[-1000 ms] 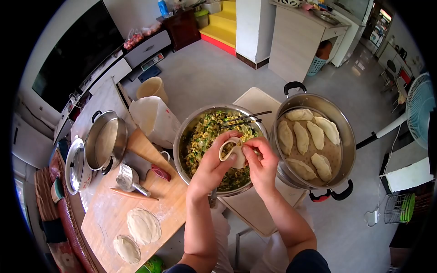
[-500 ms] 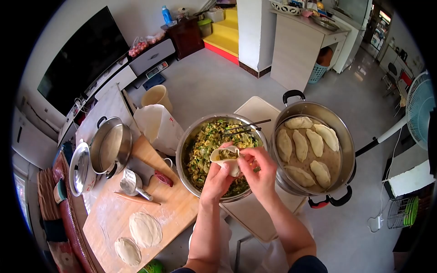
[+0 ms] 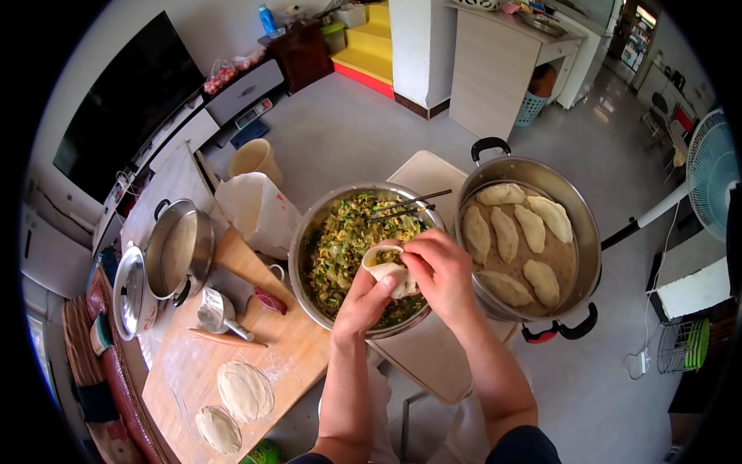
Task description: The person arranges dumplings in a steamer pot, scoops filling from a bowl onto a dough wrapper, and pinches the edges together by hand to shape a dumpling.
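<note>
A dough wrapper (image 3: 384, 267), partly folded with some filling showing inside, is held over the metal bowl (image 3: 300, 290). My left hand (image 3: 363, 300) cups it from below and the left. With fingers pinched on its right edge, my right hand (image 3: 440, 271) holds it too. Chopped green and yellow filling (image 3: 336, 240) lies in the bowl, with dark chopsticks (image 3: 410, 207) resting across its upper right. Right of the bowl, a large steamer pot (image 3: 593, 255) holds several shaped dumplings (image 3: 530, 228).
On the wooden board (image 3: 297, 340) at the left lie flattened dough rounds (image 3: 245, 390), a rolling pin (image 3: 226, 338) and a metal scoop (image 3: 220, 313). Behind are a second pot (image 3: 202, 240), a lid (image 3: 133, 292) and a white bag (image 3: 259, 213). A fan (image 3: 711, 178) stands at the right.
The wrapper's opening has narrowed and my right fingers have moved along its upper right edge. The whole view has shifted slightly between frames.
</note>
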The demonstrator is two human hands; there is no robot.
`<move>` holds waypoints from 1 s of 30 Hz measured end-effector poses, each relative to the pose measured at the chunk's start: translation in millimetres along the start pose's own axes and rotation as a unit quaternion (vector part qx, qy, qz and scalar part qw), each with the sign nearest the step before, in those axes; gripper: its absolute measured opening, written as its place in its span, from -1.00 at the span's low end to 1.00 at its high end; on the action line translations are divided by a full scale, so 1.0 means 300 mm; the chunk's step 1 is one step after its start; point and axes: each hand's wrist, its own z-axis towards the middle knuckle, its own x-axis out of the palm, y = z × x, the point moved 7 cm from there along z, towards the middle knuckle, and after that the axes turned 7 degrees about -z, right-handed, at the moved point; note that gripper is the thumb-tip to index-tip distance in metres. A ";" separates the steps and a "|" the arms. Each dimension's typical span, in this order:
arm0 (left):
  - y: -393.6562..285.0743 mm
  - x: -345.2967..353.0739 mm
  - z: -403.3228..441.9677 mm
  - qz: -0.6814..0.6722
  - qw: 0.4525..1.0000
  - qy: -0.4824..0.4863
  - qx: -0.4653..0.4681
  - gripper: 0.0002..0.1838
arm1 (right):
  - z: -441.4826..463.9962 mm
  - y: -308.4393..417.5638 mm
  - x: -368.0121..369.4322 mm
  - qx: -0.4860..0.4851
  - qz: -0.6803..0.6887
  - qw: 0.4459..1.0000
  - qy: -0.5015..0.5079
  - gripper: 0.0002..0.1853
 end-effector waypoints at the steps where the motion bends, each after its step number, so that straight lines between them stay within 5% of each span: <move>1: 0.002 0.002 0.003 -0.001 1.000 0.000 0.001 -0.29 | 0.000 0.003 0.000 -0.012 -0.013 1.000 -0.002 -0.87; 7: 0.010 -0.003 0.011 -0.037 0.998 -0.042 -0.004 -0.27 | -0.003 -0.019 0.008 0.042 0.067 0.996 -0.027 -0.94; 10: -0.008 -0.006 0.012 -0.057 0.997 -0.056 0.017 -0.28 | -0.035 -0.077 0.022 0.174 0.247 0.951 -0.058 -0.92; 14: -0.024 -0.018 0.018 -0.051 0.995 -0.059 0.058 -0.30 | -0.035 -0.067 0.030 0.122 0.148 0.981 0.025 -0.86; 20: -0.025 -0.021 0.016 -0.042 0.994 -0.070 0.068 -0.29 | -0.011 0.035 0.002 -0.001 0.040 0.999 -0.031 -0.84; 30: -0.017 -0.033 0.014 -0.028 0.994 -0.083 0.059 -0.27 | -0.009 0.017 0.003 0.004 0.048 0.998 -0.028 -0.82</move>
